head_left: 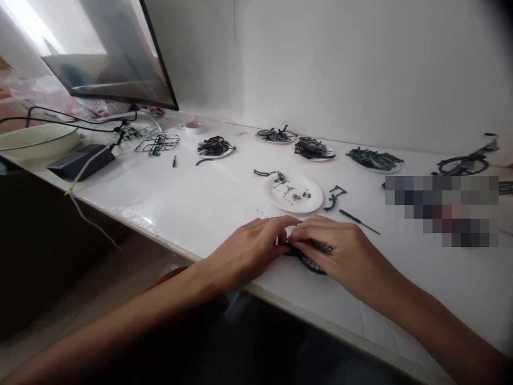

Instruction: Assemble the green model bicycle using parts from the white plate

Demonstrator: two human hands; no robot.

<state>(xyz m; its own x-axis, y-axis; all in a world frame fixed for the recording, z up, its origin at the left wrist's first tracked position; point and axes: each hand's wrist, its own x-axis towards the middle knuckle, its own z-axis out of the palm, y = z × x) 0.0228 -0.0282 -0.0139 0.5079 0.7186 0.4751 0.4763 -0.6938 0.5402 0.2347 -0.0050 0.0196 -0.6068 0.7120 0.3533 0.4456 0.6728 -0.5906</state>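
Near the front edge of the white table, both my hands meet over a small dark green model bicycle assembly with a spoked wheel (315, 265). My left hand (252, 248) has its thumb and fingers closed on the assembly's left end. From the other side my right hand (336, 240) pinches it, partly covering the wheel. The exact piece between the fingertips is hidden. Just beyond lies a white paper plate (276, 200) with small loose parts. Right of it are green curved parts (332, 200) and a thin dark screwdriver (358, 221).
Along the wall stand plates of black parts (216, 145) and green parts (374, 159), and a model bicycle (465, 163). At left are a monitor (108, 53), a part frame (158, 143), a dark box (82, 160), a cable (86, 214) and a pale basin (38, 141).
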